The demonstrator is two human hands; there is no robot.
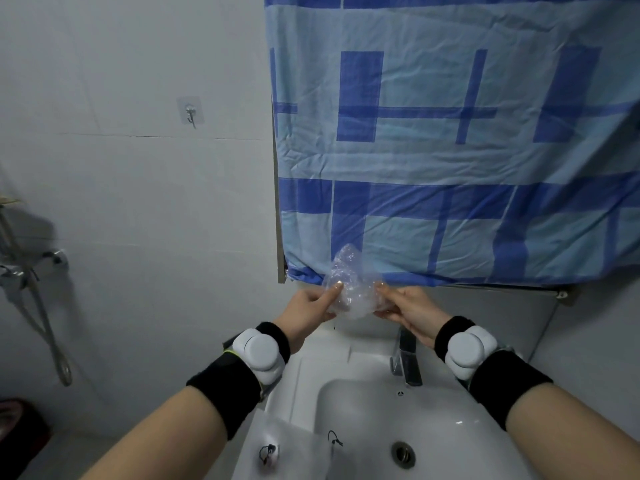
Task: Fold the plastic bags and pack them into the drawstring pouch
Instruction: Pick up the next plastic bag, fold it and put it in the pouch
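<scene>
I see a clear plastic bag (349,289) held up over the far edge of the white sink (360,393), in front of the lower hem of the blue checked cloth (450,150). The bag is crumpled into a loose wad, not flat. Its long axis runs roughly vertical, with a narrower bunched end pointing up and slightly left against the cloth and the wider part down between the hands. The material is transparent, wrinkled, with whitish glints; the cloth's blue shows through it. I can't make out a clean fold line.

Left hand (311,306): fingers curled, thumb and index pinching the bag's left side, thumb tip pressed on the front face. Right hand (408,310): fingers curled round the bag's right side, fingertips on the plastic. Both grips are closed on the same bag, hands close together. Both wrists carry a black band with a white puck-like sensor.

Near left, on the sink's rim, lies a flat translucent white drawstring pouch (294,448); its black cords with toggles lie on top and at its right edge. Well apart from the bag.

The chrome tap (408,362) stands at the far right of the basin, below the right hand. The drain (402,453) is in the basin, near. A shower hose (41,323) hangs on the left wall, and an adhesive hook (189,110) is stuck higher up the same wall.
</scene>
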